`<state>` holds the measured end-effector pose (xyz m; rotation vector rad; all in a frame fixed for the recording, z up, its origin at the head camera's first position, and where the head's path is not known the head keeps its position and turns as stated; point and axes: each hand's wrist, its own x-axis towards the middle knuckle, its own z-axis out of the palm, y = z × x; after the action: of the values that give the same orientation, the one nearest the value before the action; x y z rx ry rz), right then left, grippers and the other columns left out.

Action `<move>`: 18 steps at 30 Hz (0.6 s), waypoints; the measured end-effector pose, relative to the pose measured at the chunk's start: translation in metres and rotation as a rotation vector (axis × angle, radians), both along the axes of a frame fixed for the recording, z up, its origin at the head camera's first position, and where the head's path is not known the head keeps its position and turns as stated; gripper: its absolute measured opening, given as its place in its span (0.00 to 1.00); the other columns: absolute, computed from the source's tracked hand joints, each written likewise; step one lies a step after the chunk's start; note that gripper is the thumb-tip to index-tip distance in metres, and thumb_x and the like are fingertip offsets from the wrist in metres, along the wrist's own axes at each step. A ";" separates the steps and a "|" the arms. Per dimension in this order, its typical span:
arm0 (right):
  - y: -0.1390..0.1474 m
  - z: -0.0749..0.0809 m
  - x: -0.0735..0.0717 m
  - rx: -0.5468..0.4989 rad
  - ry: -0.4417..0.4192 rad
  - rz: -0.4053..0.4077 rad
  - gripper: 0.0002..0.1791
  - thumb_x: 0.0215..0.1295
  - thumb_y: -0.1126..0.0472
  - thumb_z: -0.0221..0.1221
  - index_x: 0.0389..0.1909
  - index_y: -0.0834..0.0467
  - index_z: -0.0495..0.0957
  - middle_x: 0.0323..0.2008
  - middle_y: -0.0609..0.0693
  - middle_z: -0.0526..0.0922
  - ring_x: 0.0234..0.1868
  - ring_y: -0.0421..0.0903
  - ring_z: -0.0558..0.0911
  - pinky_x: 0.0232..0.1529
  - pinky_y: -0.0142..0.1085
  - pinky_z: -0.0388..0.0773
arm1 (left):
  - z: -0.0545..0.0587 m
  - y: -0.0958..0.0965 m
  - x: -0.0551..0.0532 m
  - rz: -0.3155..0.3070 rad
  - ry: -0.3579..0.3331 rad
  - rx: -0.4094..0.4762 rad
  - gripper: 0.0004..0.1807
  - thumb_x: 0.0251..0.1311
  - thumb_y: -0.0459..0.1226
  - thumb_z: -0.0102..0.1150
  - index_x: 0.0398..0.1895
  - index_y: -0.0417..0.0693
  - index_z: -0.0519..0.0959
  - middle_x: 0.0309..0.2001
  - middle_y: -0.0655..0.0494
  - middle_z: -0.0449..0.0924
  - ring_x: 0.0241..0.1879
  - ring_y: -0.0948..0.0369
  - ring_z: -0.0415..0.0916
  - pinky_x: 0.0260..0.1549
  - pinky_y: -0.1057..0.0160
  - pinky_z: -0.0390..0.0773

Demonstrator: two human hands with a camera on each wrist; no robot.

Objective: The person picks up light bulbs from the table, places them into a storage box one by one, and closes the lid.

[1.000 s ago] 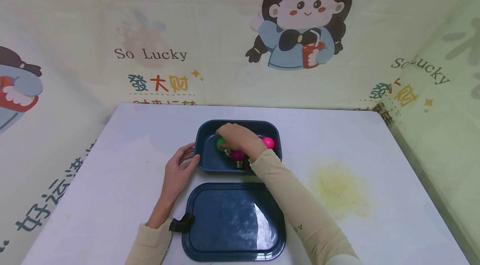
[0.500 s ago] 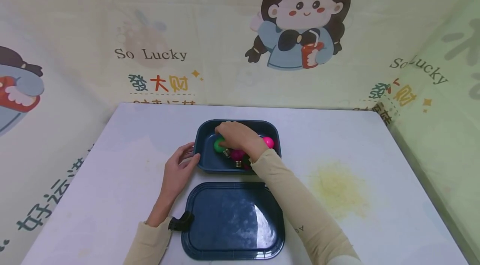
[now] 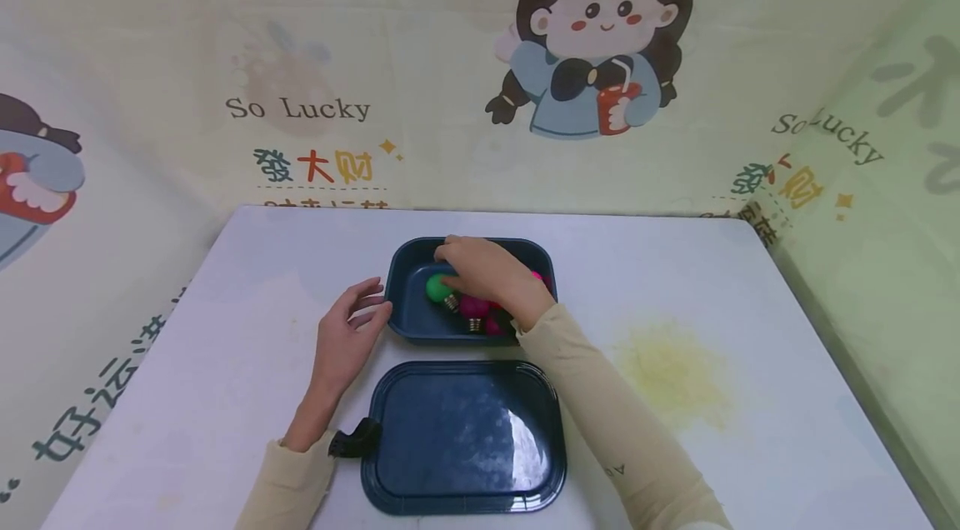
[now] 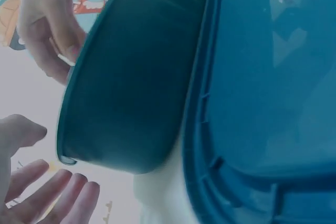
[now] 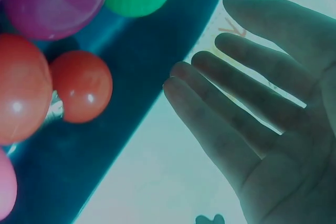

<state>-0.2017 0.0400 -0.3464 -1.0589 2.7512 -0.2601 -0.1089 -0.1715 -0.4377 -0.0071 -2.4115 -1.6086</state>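
Coloured light bulbs with screw bases lie in a dark blue open box (image 3: 412, 301). A green bulb (image 3: 437, 288) sits toward its left, with a purple bulb (image 3: 472, 307) beside it. The right wrist view shows red bulbs (image 5: 84, 87) and a pink bulb (image 5: 5, 182) too. Above the box is my right hand (image 3: 491, 272); its fingers are extended, slightly spread, and hold nothing. My left hand (image 3: 347, 340) stands at the box's left end with relaxed fingers. In the left wrist view its fingertips (image 4: 79, 184) are a small gap from the box corner.
A dark blue lid (image 3: 465, 438) lies flat on the white table (image 3: 645, 288) in front of the box. A black strap (image 3: 356, 439) on the left wrist overlaps the lid's left edge. A printed cloth (image 3: 435, 97) hangs behind the table.
My right hand has come off the green bulb and shifted slightly right, now covering more of the pink bulb. My left hand has drawn back a little from the box's rim.
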 end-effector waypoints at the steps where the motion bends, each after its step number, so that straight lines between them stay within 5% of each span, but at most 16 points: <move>1: 0.002 0.001 0.001 -0.003 0.010 -0.004 0.22 0.67 0.55 0.64 0.59 0.60 0.79 0.53 0.54 0.81 0.53 0.47 0.81 0.60 0.39 0.76 | 0.002 -0.001 0.000 0.006 0.009 -0.005 0.26 0.66 0.39 0.63 0.65 0.42 0.73 0.59 0.44 0.78 0.56 0.51 0.79 0.48 0.81 0.74; 6: 0.014 0.003 0.007 -0.025 0.036 -0.020 0.21 0.67 0.57 0.64 0.58 0.60 0.79 0.52 0.55 0.81 0.52 0.48 0.81 0.58 0.39 0.77 | 0.010 -0.002 0.002 0.009 0.028 -0.012 0.25 0.66 0.38 0.63 0.66 0.44 0.73 0.60 0.45 0.78 0.57 0.51 0.78 0.49 0.79 0.75; 13: 0.030 0.007 0.015 -0.028 0.066 -0.046 0.19 0.66 0.57 0.65 0.55 0.59 0.80 0.48 0.53 0.82 0.48 0.46 0.81 0.53 0.38 0.80 | 0.014 -0.004 0.004 0.023 0.006 -0.041 0.26 0.65 0.36 0.63 0.66 0.44 0.73 0.60 0.45 0.78 0.57 0.52 0.79 0.53 0.60 0.78; 18: 0.041 0.008 0.021 -0.068 0.041 -0.078 0.17 0.66 0.58 0.65 0.53 0.60 0.81 0.46 0.55 0.82 0.45 0.46 0.81 0.50 0.38 0.81 | 0.017 -0.003 0.007 0.012 0.028 -0.058 0.26 0.66 0.38 0.63 0.66 0.45 0.73 0.59 0.45 0.78 0.56 0.52 0.79 0.52 0.65 0.78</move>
<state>-0.1805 0.0805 -0.3384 -0.9848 2.8432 -0.3492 -0.1015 -0.1745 -0.4203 -0.0247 -2.4310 -1.5233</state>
